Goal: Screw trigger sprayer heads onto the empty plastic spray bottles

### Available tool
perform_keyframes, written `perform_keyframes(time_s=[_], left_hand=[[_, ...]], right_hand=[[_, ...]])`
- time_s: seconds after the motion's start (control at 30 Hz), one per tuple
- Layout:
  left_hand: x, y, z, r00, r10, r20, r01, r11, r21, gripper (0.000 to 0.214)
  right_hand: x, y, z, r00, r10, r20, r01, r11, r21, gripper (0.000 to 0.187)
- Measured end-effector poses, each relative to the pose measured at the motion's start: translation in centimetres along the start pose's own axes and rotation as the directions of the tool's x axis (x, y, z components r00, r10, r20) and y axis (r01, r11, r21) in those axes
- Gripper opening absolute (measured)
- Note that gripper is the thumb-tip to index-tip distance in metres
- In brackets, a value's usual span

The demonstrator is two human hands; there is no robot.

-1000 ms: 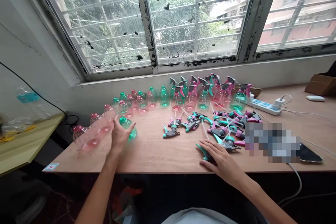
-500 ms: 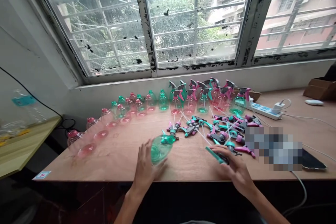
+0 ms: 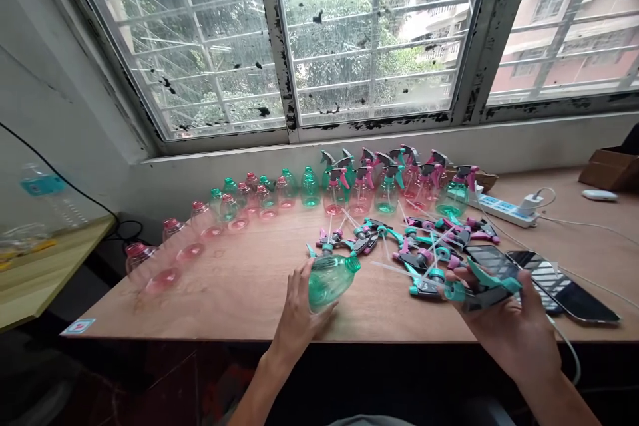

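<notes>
My left hand (image 3: 302, 303) is wrapped round a green translucent bottle (image 3: 329, 281), tilted with its open neck pointing right. In my right hand (image 3: 514, 326) lies a teal and grey spray trigger head (image 3: 482, 285), its white dip tube stretching left toward the bottle's neck but apart from it. Between and beyond my hands spreads a pile of loose pink, teal and grey spray trigger heads (image 3: 424, 256) with white tubes.
Headless pink bottles (image 3: 164, 277) and green ones (image 3: 310, 190) line the left and back. Bottles with spray heads (image 3: 387, 193) stand by the wall. Phones (image 3: 574, 286), a power strip (image 3: 506, 208), a white mouse (image 3: 599, 195) and a brown box (image 3: 612, 166) occupy the right.
The green bottle has moved right in my left hand and tipped further over. My right hand has shifted right and turned palm up, bringing the spray trigger head and its tube into clear view.
</notes>
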State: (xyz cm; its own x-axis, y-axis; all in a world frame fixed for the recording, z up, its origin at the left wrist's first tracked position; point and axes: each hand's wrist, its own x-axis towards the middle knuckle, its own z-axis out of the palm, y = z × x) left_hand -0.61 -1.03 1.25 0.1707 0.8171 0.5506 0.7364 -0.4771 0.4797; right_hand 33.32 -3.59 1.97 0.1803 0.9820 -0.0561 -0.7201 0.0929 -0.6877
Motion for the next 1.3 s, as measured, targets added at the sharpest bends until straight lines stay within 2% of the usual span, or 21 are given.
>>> perform_keyframes(time_s=[0.13,0.23,0.37,0.43,0.47,0.53,0.6,0.73,0.8,0.87,0.93,1.0,1.07,1.2,1.3], left_hand=[[-0.2,0.4,-0.2,0.998,0.051,0.041,-0.052,0.998,0.030,0.081],[-0.3,0.7,-0.3,0.993,0.091,0.073,-0.094,0.994,0.046,0.078],[-0.3,0.8,-0.3,0.985,0.132,0.109,-0.140,0.988,0.067,0.074],[-0.3,0.8,-0.4,0.983,0.141,0.119,-0.151,0.986,0.075,0.076],[-0.3,0.7,-0.4,0.982,0.145,0.123,-0.155,0.985,0.079,0.078],[-0.3,0.8,-0.5,0.979,0.149,0.141,-0.160,0.985,0.068,0.081],[-0.3,0.8,-0.7,0.974,0.150,0.169,-0.159,0.986,0.041,0.078],[-0.4,1.0,-1.0,0.971,0.133,0.197,-0.136,0.991,0.004,0.060],[-0.4,1.0,-1.1,0.976,0.091,0.198,-0.089,0.996,-0.020,0.066],[-0.4,0.8,-1.2,0.976,0.004,0.217,0.017,0.995,-0.098,0.078],[-0.4,0.6,-1.1,0.959,-0.084,0.271,0.141,0.970,-0.196,0.090],[-0.4,0.4,-1.0,0.937,-0.132,0.324,0.215,0.948,-0.234,0.097],[-0.2,0.3,-0.9,0.930,-0.141,0.340,0.225,0.949,-0.223,0.098],[0.3,0.5,-1.0,0.941,-0.073,0.331,0.154,0.962,-0.225,0.084],[0.5,0.8,-1.3,0.942,-0.043,0.334,0.130,0.962,-0.241,0.083]], right_hand=[[-0.3,0.3,0.7,0.998,-0.015,0.064,0.019,0.998,-0.065,0.051],[0.0,0.7,1.3,0.986,-0.014,0.168,0.043,0.985,-0.168,0.054],[1.1,2.1,3.4,0.954,0.091,0.287,-0.002,0.955,-0.297,0.067],[1.7,3.2,4.7,0.942,0.141,0.304,-0.041,0.949,-0.314,0.072],[1.9,3.8,5.2,0.941,0.152,0.303,-0.054,0.950,-0.308,0.071],[2.3,4.9,5.8,0.940,0.165,0.298,-0.066,0.946,-0.316,0.056],[2.4,5.8,5.7,0.937,0.181,0.297,-0.063,0.929,-0.366,0.045],[2.4,6.8,4.3,0.945,0.176,0.277,-0.019,0.873,-0.487,0.045],[2.4,7.1,3.6,0.954,0.164,0.252,0.003,0.833,-0.553,0.040],[2.4,7.2,3.3,0.952,0.169,0.256,0.016,0.807,-0.590,0.038],[2.4,7.3,3.2,0.938,0.185,0.293,0.028,0.801,-0.598,0.037],[2.3,7.2,3.2,0.930,0.187,0.317,0.045,0.797,-0.602,0.037],[2.3,7.1,3.3,0.933,0.185,0.310,0.050,0.784,-0.619,0.036],[2.1,6.8,3.6,0.924,0.232,0.303,0.041,0.730,-0.682,0.042],[1.7,6.7,4.0,0.918,0.257,0.303,0.042,0.694,-0.718,0.044]])
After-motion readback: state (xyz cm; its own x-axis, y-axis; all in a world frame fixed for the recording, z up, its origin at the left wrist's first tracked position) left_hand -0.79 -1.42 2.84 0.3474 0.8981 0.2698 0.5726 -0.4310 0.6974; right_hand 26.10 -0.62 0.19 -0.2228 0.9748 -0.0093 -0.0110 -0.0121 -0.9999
